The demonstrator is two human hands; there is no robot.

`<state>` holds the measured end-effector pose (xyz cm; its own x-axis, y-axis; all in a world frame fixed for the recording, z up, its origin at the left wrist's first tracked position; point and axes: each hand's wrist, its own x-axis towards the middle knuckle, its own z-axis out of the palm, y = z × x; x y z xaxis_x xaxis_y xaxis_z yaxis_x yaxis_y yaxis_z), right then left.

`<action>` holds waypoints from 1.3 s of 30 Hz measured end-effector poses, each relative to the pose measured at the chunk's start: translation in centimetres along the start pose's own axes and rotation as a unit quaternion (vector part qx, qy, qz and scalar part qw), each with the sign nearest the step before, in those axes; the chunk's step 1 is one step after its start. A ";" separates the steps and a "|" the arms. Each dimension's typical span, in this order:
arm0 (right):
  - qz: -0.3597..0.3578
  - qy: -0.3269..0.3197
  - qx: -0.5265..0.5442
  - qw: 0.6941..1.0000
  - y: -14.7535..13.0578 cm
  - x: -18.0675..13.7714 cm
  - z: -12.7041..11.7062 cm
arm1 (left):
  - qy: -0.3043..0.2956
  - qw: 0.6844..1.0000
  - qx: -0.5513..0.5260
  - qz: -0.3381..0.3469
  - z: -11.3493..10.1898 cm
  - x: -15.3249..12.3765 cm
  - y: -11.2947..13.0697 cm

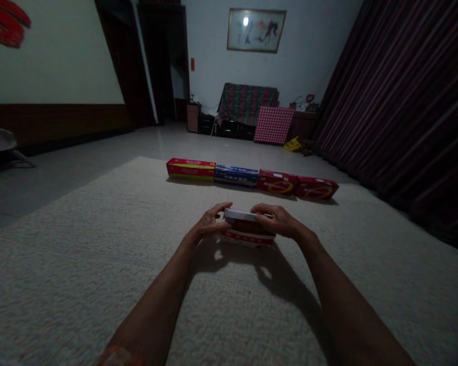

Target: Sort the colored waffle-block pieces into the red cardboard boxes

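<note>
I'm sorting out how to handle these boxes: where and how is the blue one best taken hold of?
Probably by its long front and back faces, near the middle, coming from above. The blue box lies lengthwise in a row, its ends close against the red-and-yellow box and a dark red box, while its top and front are exposed.

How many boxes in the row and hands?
5: a white-topped box between left hand and right hand; in the row, from left, a red-and-green box, blue box, dark red box, end box. Others may hide behind.
</note>
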<state>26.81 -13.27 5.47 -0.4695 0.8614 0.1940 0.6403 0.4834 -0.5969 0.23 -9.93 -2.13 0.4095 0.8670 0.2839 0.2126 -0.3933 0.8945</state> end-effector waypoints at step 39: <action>0.065 0.239 -0.151 0.957 0.8 -1.9 4.6 | 0.036 0.982 0.146 0.110 1.5 0.7 0.2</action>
<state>25.40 -15.28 1.00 -0.0883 0.8558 0.5096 0.8555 0.3273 -0.4013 1.89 -9.85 -2.22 0.4118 0.7665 0.4928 0.3763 -0.6356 0.6741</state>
